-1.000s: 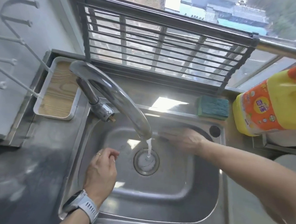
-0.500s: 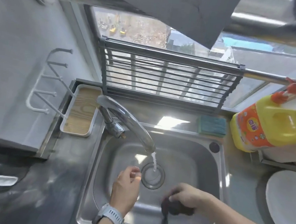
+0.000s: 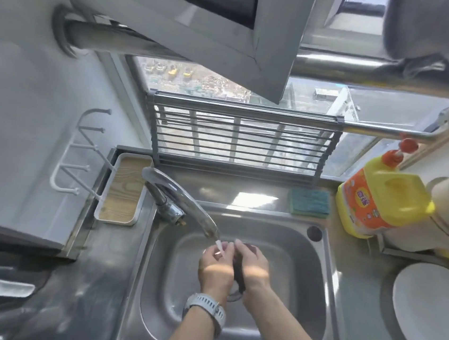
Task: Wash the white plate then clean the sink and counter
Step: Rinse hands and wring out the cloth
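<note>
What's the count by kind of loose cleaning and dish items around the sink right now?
Round white plate, on the counter right of the sink: 1
Green rectangular scrub sponge, on the ledge behind the steel sink: 1
Yellow detergent jug with orange label: 1
Dark cloth, between left hand and right hand under the tap: 1
Total: 4

The only print in view is on the orange label of the yellow detergent bottle (image 3: 374, 205) standing on the counter to the right of the sink, and its round emblem with characters is too blurred to read.
</note>
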### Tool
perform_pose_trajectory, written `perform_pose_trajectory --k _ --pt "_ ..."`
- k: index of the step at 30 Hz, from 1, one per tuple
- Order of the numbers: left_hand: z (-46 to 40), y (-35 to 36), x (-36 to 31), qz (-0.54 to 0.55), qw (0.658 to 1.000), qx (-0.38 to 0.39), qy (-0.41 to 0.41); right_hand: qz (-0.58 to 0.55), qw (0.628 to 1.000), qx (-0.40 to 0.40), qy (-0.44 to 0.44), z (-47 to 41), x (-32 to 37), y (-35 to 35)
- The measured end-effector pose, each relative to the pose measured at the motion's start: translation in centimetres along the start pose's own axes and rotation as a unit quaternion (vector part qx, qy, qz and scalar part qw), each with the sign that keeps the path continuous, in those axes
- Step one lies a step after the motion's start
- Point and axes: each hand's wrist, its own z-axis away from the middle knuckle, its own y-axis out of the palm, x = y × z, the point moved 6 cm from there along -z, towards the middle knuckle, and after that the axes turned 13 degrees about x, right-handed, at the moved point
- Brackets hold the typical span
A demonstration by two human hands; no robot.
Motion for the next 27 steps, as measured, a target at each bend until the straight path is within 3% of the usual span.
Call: perform_pose_trajectory --k 2,6,11,15,17,19,20,21,22,23,27 --pt "0.7 -0.4 -0.2 -0.043 0.999 -0.009 0.007 -0.054 0.995 0.048 0.064 -0.2 -0.9 1.6" --pt "-0.3 -2.2 -0.5 -0.151 0.985 -0.076 0.022 -0.13 0.976 0.146 0.092 0.8 -1.5 5.1" --pt "-0.1 -1.6 -2.5 -0.146 0.986 -0.018 0.081 -0.157 0.977 0.131 0.066 -0.3 -1.3 6.7" --pt "0.1 -3.1 -2.5 -0.108 0.993 -0.023 0.041 -0.102 0.987 0.105 0.06 -1.1 -1.7 6.6" --pt "-0.2 -4.0 -2.2 -0.095 0.995 -0.025 0.013 -0.039 0.993 0.09 0.068 -1.6 -2.5 6.9" --pt "-0.4 -4.8 -1.8 -0.096 0.995 -0.023 -0.007 0.095 0.99 0.072 0.075 -1.8 -3.3 7.0" --pt "-0.6 -5.2 -1.5 -0.105 0.994 -0.025 -0.013 0.281 0.956 0.072 0.039 -1.9 -3.9 6.8" --pt "-0.7 -5.6 -1.2 -0.117 0.993 -0.027 -0.018 0.288 0.957 0.028 0.034 -2.0 -3.7 6.7" --pt "-0.7 -6.1 -0.9 -0.128 0.991 -0.029 -0.024 0.129 0.985 0.043 0.106 -2.2 -4.9 7.3" --pt "-0.8 -6.5 -0.5 -0.134 0.99 -0.033 -0.029 0.009 0.988 0.088 0.129 -2.1 -5.2 8.2" --pt "-0.9 -7.8 0.9 -0.154 0.986 -0.041 -0.041 0.089 0.992 0.043 0.083 -1.5 -6.1 8.1"
